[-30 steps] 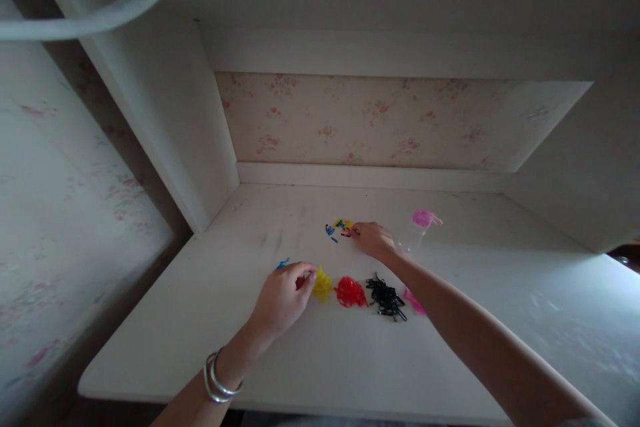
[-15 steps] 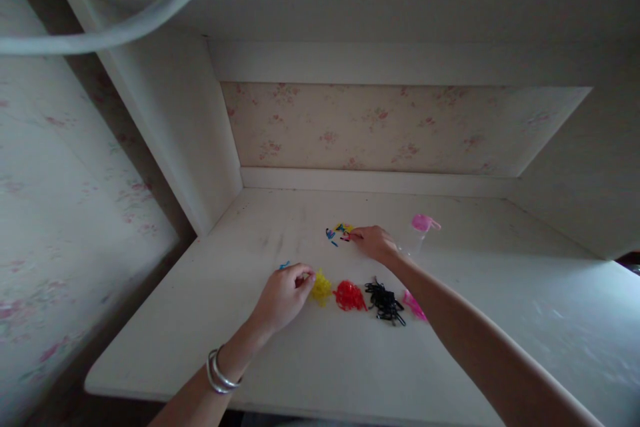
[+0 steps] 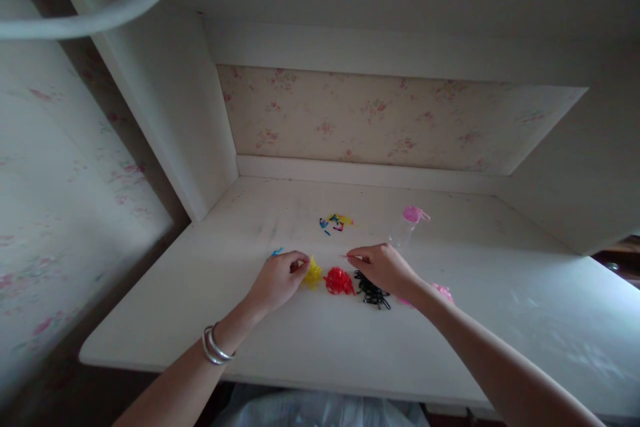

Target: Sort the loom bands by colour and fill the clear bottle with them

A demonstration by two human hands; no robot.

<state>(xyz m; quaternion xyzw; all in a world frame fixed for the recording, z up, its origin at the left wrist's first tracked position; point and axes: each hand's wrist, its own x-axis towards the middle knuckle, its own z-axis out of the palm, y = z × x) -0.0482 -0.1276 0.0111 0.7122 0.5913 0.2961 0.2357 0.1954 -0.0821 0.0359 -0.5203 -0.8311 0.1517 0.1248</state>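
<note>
My left hand (image 3: 278, 280) is closed in a pinch at the left edge of a yellow pile of small rubber bands (image 3: 313, 273); what is between its fingertips is hidden. A bit of blue band (image 3: 276, 252) shows behind that hand. Above the red pile (image 3: 339, 281), my right hand (image 3: 384, 268) pinches a thin red rubber band (image 3: 345, 255). Black bands (image 3: 373, 292) lie under and beside the right hand, and pink bands (image 3: 443, 291) are partly covered by the forearm. Farther back sits a small mixed-colour heap of bands (image 3: 341, 219).
A clear container with a pink lid (image 3: 413, 214) stands behind my right hand. The white desktop (image 3: 310, 340) is bounded by a back wall panel (image 3: 325, 123), side panels and an overhead shelf (image 3: 350, 0). A white curved tube (image 3: 135, 0) crosses the upper left.
My right hand has moved from the mixed heap toward me, carrying a red rubber band to above the red pile. My left hand stays by the yellow pile. The view has tilted slightly.
</note>
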